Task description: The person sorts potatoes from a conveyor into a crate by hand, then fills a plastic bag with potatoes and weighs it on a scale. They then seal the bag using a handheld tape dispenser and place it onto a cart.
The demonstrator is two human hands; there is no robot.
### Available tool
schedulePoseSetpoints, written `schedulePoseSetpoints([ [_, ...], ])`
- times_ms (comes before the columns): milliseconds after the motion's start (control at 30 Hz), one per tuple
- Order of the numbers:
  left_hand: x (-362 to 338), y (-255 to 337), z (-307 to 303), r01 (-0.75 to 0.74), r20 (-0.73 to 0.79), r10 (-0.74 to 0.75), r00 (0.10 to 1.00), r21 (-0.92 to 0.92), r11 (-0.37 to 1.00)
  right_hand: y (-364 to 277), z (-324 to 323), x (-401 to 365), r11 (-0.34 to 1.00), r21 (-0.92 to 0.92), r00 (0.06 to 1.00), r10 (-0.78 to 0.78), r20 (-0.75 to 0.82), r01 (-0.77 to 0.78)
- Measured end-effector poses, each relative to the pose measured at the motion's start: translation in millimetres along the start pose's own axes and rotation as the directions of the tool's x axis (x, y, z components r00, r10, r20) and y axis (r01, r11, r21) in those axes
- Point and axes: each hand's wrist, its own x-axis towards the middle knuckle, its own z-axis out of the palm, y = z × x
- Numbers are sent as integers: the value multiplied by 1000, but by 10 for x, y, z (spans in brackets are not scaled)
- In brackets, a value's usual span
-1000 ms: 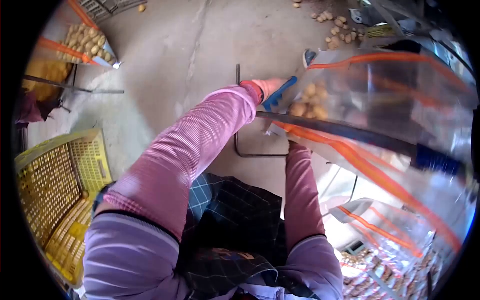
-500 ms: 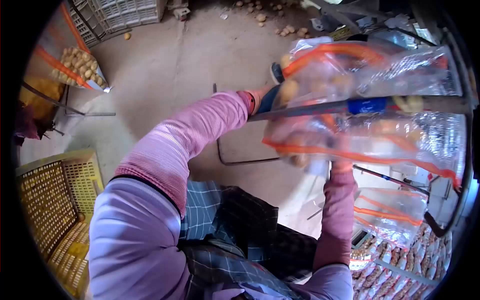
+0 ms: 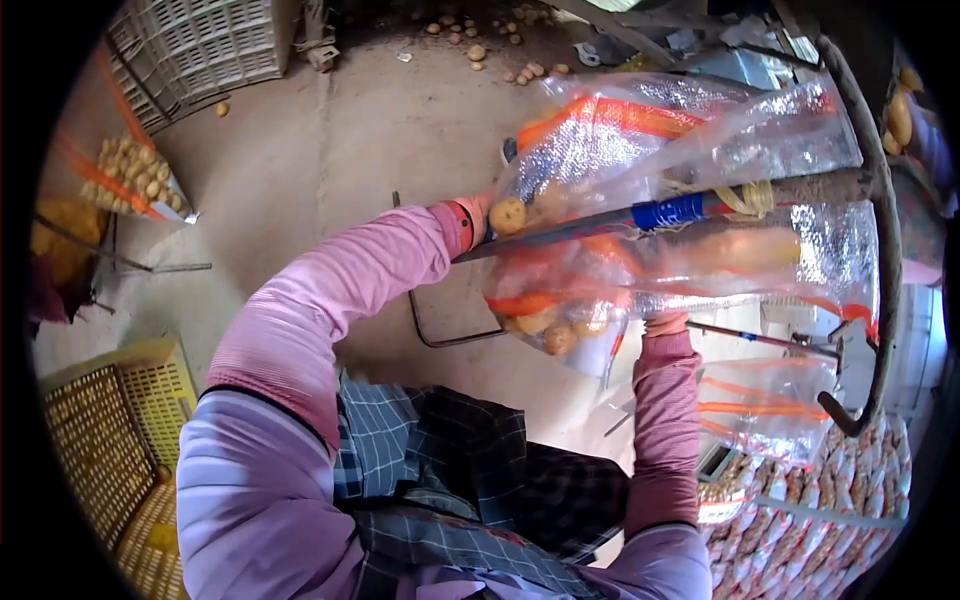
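Note:
My left hand (image 3: 478, 216) reaches to the end of a metal bar (image 3: 580, 228), beside a potato (image 3: 508, 215) in the lower end of a clear plastic bag with an orange band (image 3: 610, 150). Its fingers are mostly hidden. A second clear bag (image 3: 700, 275) hangs on the near side of the bar, with several potatoes (image 3: 560, 338) in its bottom. My right hand (image 3: 665, 323) is at the underside of this bag, its fingers hidden behind or within the plastic. Blue tape (image 3: 668, 211) and a yellowish tie (image 3: 750, 200) wrap the bar.
A yellow crate (image 3: 150, 385) stands at lower left and a white crate (image 3: 215, 50) at upper left. A filled potato bag (image 3: 135, 175) stands nearby. Loose potatoes (image 3: 477, 53) lie on the far floor. Another clear bag (image 3: 765, 400) and many filled bags (image 3: 820, 500) are at right.
The view has shifted, so most things sit further left. The potatoes in the bags have dropped toward the bags' lower ends, and the blur around both bags has lessened.

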Motion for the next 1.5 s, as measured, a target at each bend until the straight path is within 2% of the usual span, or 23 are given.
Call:
schedulePoseSetpoints([
  [33,-11,34,15,-18,15,18,1000,-25,1000,125,-474,192,765,-617,982,-162,93,184],
  [67,35,46,10,-14,22,15,1000,-27,1000,164,-727,333,168,-938,941,-211,265,302],
  [100,106,37,28,-5,21,5,1000,-19,1000,100,-605,424,588,-784,973,-216,81,196],
  [133,179,7,51,21,-2,-21,1000,34,999,-65,-464,397,703,-692,981,-190,42,166],
  [200,219,-92,111,43,-25,-41,999,89,995,-427,-176,185,731,-658,980,-188,59,180],
  [267,167,-127,82,30,-16,-29,999,58,998,-735,149,-7,752,-628,976,-206,70,203],
  [333,185,-162,93,67,-27,-64,998,95,993,-869,115,34,705,-684,977,-205,53,185],
  [400,225,-229,99,118,-59,-110,992,173,978,-795,43,189,674,-722,980,-195,33,159],
  [567,280,-386,137,197,-115,-169,979,306,931,-864,149,66,694,-702,980,-199,23,158],
  [700,381,-552,190,287,-135,-253,958,454,843,-886,155,107,688,-712,981,-192,7,140],
  [833,431,-699,246,323,-122,-303,945,494,807,-709,36,228,692,-715,988,-156,-21,94],
  [933,431,-694,211,263,-63,-258,964,366,893,-525,-19,217,720,-691,990,-134,-41,69],
  [1033,448,-599,311,139,33,-143,989,104,985,-345,4,157,749,-661,989,-127,-70,50],
  [1100,479,-538,394,73,94,-64,993,-95,993,-259,2,121,762,-646,989,-122,-84,39],
  [1333,450,-419,499,-6,225,163,961,-568,823,-141,-21,108,786,-618,990,-92,-104,9],
  [1500,407,-302,490,-30,253,314,915,-734,678,-12,-128,325,763,-646,992,-68,-103,-15],
])
